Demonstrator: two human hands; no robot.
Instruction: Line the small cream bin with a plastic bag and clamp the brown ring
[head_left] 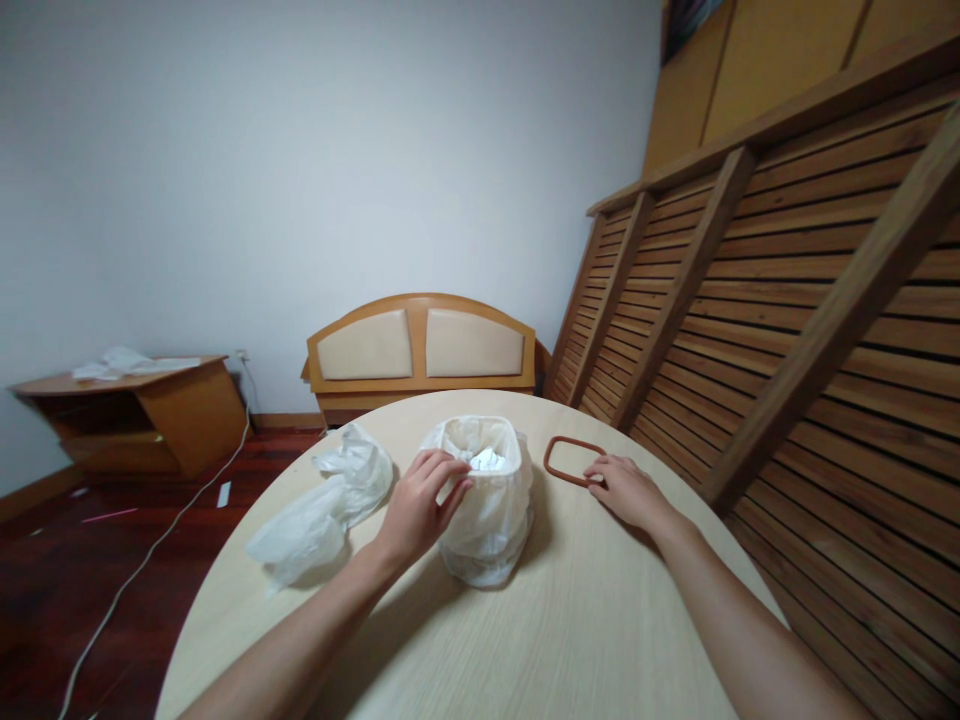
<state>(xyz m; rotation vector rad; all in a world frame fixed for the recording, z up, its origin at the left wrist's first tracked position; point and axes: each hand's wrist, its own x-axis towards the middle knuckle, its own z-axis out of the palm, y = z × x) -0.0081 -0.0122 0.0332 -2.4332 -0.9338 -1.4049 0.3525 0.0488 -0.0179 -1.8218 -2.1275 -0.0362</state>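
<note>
A small bin lined with a white plastic bag (486,540) stands upright on the round table, with crumpled white stuff inside its mouth. My left hand (426,500) pinches the bag's edge at the near left of the rim, thumb outside. To the right, a brown rounded-rectangular ring (574,441) lies on the tabletop. My right hand (626,490) has its fingertips closed on the ring's near right corner. Left of the bin lies a loose crumpled white plastic bag (315,525), touched by neither hand.
The pale round table (585,620) fills the foreground. Behind it stands a wooden headboard (418,345) with cream panels. Slatted wooden boards (750,270) lean close on the right. A low cabinet (180,420) with papers stands at left, and a white cable (161,540) crosses the dark floor.
</note>
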